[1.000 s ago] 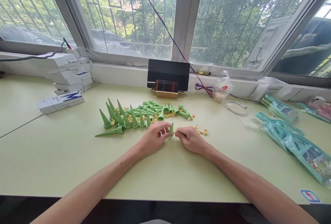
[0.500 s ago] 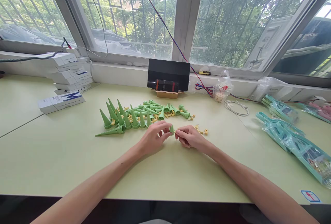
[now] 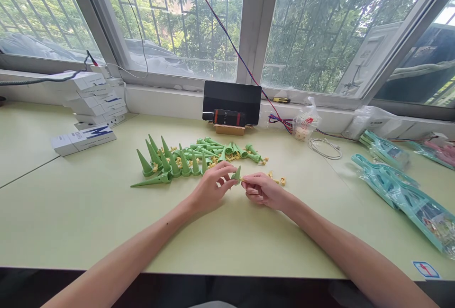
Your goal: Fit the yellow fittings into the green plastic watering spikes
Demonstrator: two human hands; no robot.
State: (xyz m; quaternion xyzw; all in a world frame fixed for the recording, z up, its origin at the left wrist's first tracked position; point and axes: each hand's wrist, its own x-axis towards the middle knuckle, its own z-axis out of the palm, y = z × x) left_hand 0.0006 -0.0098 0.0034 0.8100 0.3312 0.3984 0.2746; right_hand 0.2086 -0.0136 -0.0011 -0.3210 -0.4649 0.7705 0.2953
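Between the thumb and fingers of my left hand (image 3: pixel 215 184) is a green plastic cone (image 3: pixel 237 174), its pointed end up. My right hand (image 3: pixel 261 189) is closed in a pinch on a small yellow plastic piece (image 3: pixel 242 180), which meets the right side of the cone. Most of that piece is hidden by my fingertips. Beyond my left hand, several green cones (image 3: pixel 175 165) stand upright in a group, and one cone (image 3: pixel 152 180) lies on its side in front of them. More green spikes (image 3: pixel 209 148) lie heaped behind, with yellow pieces among them. A few loose yellow pieces (image 3: pixel 283 181) lie beyond my right hand.
A tablet (image 3: pixel 232 97) leans at the window with a phone (image 3: pixel 229 117) before it. White boxes (image 3: pixel 94 102) are stacked at the left. On the right are bagged turquoise plastic items (image 3: pixel 401 192), a coiled white cable (image 3: pixel 324 149) and a plastic bag (image 3: pixel 305 123).
The green cone has turned in my left hand, so its tip now points up more clearly. My right hand has shifted very slightly, its fingers curled differently.
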